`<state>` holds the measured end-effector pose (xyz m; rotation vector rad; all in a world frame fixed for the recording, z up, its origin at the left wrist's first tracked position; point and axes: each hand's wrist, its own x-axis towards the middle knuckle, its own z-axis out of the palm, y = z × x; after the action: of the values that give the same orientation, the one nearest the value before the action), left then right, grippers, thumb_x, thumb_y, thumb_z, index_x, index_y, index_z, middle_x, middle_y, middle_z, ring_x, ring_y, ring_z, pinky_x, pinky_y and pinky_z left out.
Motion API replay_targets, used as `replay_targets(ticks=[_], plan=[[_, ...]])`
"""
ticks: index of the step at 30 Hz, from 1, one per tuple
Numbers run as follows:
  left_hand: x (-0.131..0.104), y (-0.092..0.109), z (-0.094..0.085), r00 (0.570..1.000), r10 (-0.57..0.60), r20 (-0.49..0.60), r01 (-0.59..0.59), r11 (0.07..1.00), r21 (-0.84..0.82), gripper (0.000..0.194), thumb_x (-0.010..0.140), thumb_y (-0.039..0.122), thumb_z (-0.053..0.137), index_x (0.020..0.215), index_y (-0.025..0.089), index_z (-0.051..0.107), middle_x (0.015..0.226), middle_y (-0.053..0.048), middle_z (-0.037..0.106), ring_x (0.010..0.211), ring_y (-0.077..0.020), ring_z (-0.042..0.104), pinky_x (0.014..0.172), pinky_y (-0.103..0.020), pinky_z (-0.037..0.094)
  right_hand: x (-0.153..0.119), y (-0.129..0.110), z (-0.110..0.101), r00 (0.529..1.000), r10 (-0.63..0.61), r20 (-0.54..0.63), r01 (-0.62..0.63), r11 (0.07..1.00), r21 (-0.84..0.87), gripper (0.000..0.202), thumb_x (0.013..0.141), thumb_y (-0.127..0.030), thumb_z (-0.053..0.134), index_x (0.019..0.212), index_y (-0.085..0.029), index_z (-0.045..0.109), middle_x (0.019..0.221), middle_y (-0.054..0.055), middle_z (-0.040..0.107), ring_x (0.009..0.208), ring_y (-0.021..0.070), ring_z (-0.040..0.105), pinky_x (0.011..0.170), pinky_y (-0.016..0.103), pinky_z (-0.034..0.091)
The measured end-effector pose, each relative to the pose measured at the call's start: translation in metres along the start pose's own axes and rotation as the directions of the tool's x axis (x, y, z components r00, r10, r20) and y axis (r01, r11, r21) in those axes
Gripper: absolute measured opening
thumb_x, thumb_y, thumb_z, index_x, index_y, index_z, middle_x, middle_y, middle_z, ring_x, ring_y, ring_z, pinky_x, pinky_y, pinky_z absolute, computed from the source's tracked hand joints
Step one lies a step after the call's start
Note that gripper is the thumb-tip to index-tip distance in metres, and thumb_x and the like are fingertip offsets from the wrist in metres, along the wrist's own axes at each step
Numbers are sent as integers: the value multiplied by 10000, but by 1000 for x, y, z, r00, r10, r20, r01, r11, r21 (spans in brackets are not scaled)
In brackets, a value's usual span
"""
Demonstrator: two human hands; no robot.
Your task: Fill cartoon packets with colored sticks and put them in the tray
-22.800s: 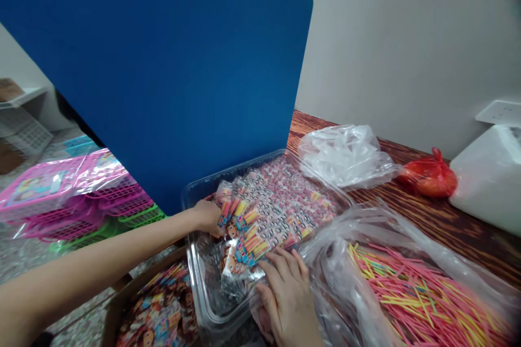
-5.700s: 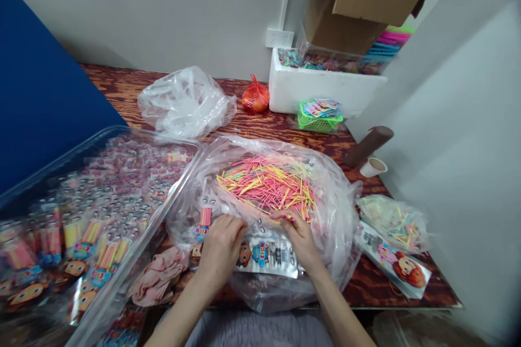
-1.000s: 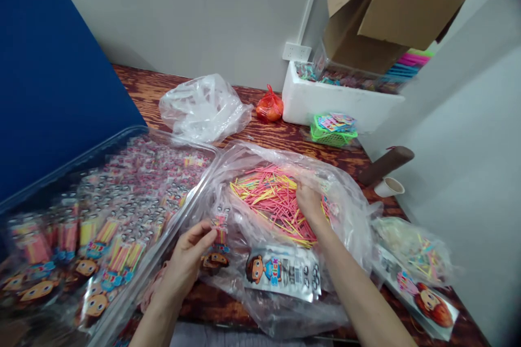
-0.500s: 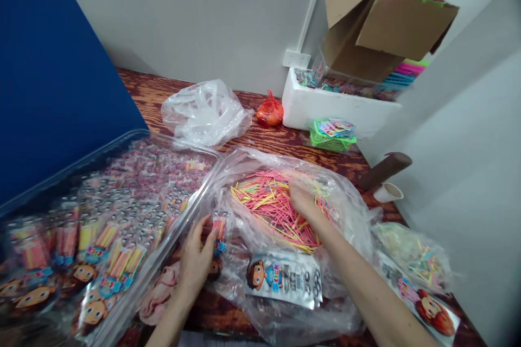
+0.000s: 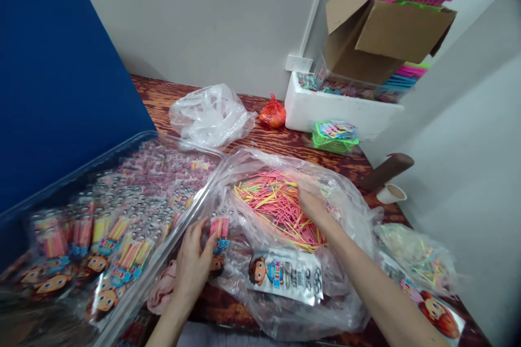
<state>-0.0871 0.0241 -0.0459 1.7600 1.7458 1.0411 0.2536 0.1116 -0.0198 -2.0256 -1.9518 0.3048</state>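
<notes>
My left hand (image 5: 194, 252) is beside a small clear packet of pink sticks (image 5: 220, 227), its thumb and fingers apart at the packet's left edge. My right hand (image 5: 311, 200) reaches into the clear plastic bag (image 5: 354, 260) at the right side of the loose pink and yellow sticks (image 5: 277, 206); its fingertips are hidden. A silver printed pouch (image 5: 285, 276) lies on the front of the bag. Left of my left hand, a large clear tray (image 5: 163, 255) holds many filled packets (image 5: 138, 227).
Behind are a crumpled plastic bag (image 5: 214, 116), a red bag of fruit (image 5: 272, 114), a green basket (image 5: 336, 141) and a white foam box (image 5: 342, 111) under a cardboard box (image 5: 399, 30). At right stand a brown cylinder (image 5: 386, 171) and paper cup (image 5: 391, 193), near another stick bag (image 5: 419, 255).
The whole view has shifted slightly, moving things a little to the right in the picture. My right hand stays in the sticks and my left hand stays by the packet.
</notes>
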Motion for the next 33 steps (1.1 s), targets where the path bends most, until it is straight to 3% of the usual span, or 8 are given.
replay_targets(ticks=[5,10,17,21,24,26,29,33], plan=[[-8,12,1,992,83,-98,-66,984,164,568,923,450,459,1410,163,406,1438,-166,444,1350,-328,394,1122,-530,320,-2,4,-15,994,65,83,-91,930,357,141,883,-231,429,841,-214,562,699,26,627,671,196,570,697,303,423],[-12,33,11,987,101,-124,-86,989,121,684,923,415,506,1516,212,232,1557,-140,309,1434,-321,278,1159,-540,259,-25,-4,-18,956,56,286,-247,678,692,255,819,-444,525,713,-229,439,582,-49,504,491,122,493,529,254,429],[6,90,57,978,148,148,-86,929,-360,539,962,338,468,1476,267,322,1518,-104,397,1383,-245,394,1115,-469,368,-80,-34,-9,838,-123,532,-481,293,826,425,694,-560,695,730,-206,462,583,-74,484,419,57,409,455,217,391],[11,117,85,880,339,333,-169,878,-448,461,979,292,433,1437,246,406,1415,-106,524,1299,-222,495,1088,-443,403,-105,-51,10,770,-263,582,-600,12,800,360,675,-426,781,822,-186,556,632,-52,556,475,72,496,497,210,412],[4,121,86,804,418,422,-232,875,-425,369,990,274,402,1328,236,547,1274,-97,634,1159,-209,597,1001,-405,476,-121,-58,20,799,-231,555,-563,37,826,295,712,-405,756,817,-182,594,603,-45,549,505,100,503,506,222,407],[-5,120,79,815,425,393,-258,875,-409,372,995,275,390,1334,241,540,1297,-92,622,1188,-208,581,1020,-402,463,-132,-60,21,886,-136,443,-426,137,894,237,786,-409,692,814,-189,608,626,-33,556,573,124,523,573,245,437],[-22,116,67,822,482,303,-368,856,-362,489,986,257,400,1472,235,349,1495,-104,437,1396,-230,377,1142,-445,331,-151,-63,23,986,11,166,-159,362,919,228,875,-433,592,835,-210,620,769,7,610,753,175,569,734,293,469],[-44,114,64,677,616,403,-537,788,-301,629,970,250,433,1535,222,158,1568,-114,313,1460,-241,249,1189,-497,228,-172,-65,40,999,27,-20,5,462,887,383,904,-548,468,1049,-235,635,1009,75,657,969,255,590,910,370,455]])
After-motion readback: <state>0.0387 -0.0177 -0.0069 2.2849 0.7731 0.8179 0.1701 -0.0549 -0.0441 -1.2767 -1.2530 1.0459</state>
